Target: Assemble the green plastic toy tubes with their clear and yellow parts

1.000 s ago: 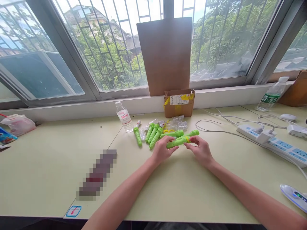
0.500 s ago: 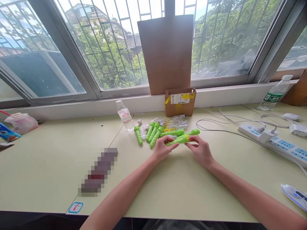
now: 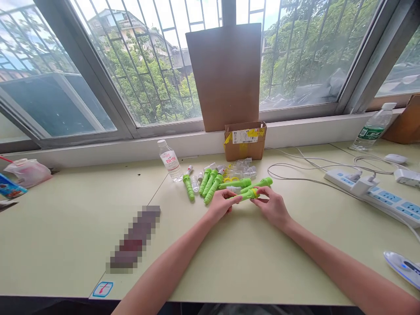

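Left hand (image 3: 221, 205) is pinching a green tube (image 3: 245, 196), right hand (image 3: 273, 207) its yellow-ringed right end, apparently adjusting it. Next is requiring steady counter-grip.

bright daylight enters through wide windows (image 3: 154, 87) on the far side, washing the sky (image 3: 210, 11) almost white. the pale desk (image 3: 278, 271) is evenly lit, its shadows soft and faint. wide-angle distortion tilts the left window frame (image 3: 87, 65). a dark patch (image 3: 134, 240), near left, is pixelated.
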`<move>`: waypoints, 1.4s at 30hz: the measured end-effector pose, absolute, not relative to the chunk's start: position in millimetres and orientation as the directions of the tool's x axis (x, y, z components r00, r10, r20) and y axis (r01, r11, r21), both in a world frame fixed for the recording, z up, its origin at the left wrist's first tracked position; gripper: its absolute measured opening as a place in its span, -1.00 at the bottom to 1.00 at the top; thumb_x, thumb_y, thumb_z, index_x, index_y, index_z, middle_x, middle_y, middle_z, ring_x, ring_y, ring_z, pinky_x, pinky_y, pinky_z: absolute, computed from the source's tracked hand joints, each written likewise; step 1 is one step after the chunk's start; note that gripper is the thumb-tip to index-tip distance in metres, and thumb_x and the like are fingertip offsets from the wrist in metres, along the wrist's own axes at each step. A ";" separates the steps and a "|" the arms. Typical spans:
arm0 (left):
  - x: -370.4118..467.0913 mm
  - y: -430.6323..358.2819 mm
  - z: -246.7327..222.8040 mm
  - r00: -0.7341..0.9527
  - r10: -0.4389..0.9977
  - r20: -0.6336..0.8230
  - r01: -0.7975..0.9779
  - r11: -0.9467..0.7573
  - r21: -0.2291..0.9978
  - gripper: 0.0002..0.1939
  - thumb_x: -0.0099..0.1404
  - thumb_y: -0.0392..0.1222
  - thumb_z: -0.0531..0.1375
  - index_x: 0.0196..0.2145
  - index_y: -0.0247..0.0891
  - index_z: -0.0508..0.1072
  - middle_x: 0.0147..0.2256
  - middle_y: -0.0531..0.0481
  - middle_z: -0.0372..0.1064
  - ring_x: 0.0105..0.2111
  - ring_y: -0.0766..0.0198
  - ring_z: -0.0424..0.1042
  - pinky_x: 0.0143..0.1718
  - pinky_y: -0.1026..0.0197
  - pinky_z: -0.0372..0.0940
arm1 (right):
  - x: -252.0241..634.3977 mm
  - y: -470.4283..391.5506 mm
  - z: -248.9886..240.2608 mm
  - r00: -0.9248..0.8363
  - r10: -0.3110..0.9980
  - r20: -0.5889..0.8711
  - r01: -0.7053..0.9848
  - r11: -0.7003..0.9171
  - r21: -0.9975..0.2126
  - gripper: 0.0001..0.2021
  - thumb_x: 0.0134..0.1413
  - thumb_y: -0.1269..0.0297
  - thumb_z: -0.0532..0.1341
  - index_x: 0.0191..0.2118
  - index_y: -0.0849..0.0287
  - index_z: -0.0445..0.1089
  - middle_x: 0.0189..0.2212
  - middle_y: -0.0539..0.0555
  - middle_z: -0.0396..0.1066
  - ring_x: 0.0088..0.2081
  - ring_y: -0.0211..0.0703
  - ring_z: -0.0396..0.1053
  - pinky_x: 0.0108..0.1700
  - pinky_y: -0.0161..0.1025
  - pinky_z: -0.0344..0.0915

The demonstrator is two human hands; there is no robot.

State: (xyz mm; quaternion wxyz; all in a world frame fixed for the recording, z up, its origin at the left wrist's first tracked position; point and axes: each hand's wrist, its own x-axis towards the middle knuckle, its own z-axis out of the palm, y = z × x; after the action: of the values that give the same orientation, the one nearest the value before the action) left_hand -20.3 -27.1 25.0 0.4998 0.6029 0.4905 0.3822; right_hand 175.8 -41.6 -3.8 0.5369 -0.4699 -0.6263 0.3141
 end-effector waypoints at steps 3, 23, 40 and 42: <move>-19.8 -27.9 24.8 0.241 0.970 0.014 0.225 -0.070 0.972 -0.63 0.03 0.09 0.32 -0.38 -0.29 0.44 -0.44 0.03 0.41 -0.69 0.48 0.22 -0.70 0.36 0.11 | 176.8 -41.5 -2.7 0.048 0.928 0.368 0.254 0.345 -0.903 -0.72 -0.06 0.06 0.31 -0.34 0.15 0.32 -0.09 0.16 0.44 -0.15 0.00 0.47 -0.15 -0.01 0.51; -18.3 -31.3 33.0 0.312 0.946 -0.085 0.150 0.039 0.988 -0.62 0.07 0.11 0.28 -0.39 -0.30 0.40 -0.43 -0.04 0.49 -0.72 0.47 0.21 -0.69 0.35 0.09 | 176.9 -42.4 -1.9 0.082 0.877 0.473 0.236 0.444 -0.864 -0.77 0.01 0.09 0.28 -0.34 0.14 0.35 -0.10 0.13 0.44 -0.16 -0.04 0.47 -0.10 0.00 0.50; -17.3 -30.1 32.2 0.344 0.931 -0.122 0.170 0.066 0.983 -0.55 0.12 0.19 0.22 -0.31 -0.30 0.42 -0.41 -0.04 0.46 -0.69 0.46 0.26 -0.70 0.36 0.11 | 177.9 -42.3 -0.9 0.104 0.885 0.455 0.228 0.424 -0.877 -0.74 -0.03 0.06 0.30 -0.34 0.15 0.37 -0.09 0.15 0.45 -0.14 0.03 0.49 -0.08 0.04 0.49; -15.7 -32.5 33.5 0.316 0.945 -0.091 0.185 0.033 0.982 -0.56 0.06 0.14 0.28 -0.25 -0.26 0.40 -0.42 0.04 0.43 -0.70 0.48 0.24 -0.72 0.37 0.08 | 178.3 -41.8 -0.6 0.117 0.885 0.451 0.221 0.419 -0.881 -0.73 -0.04 0.05 0.31 -0.36 0.16 0.37 -0.07 0.17 0.45 -0.14 0.06 0.49 -0.08 0.05 0.49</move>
State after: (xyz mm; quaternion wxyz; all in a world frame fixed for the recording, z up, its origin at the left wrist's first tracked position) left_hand -15.7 -32.5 33.5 0.5441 0.6015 0.4693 0.3492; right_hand 178.3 -41.8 -0.6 0.5897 -0.4593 -0.6017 0.2817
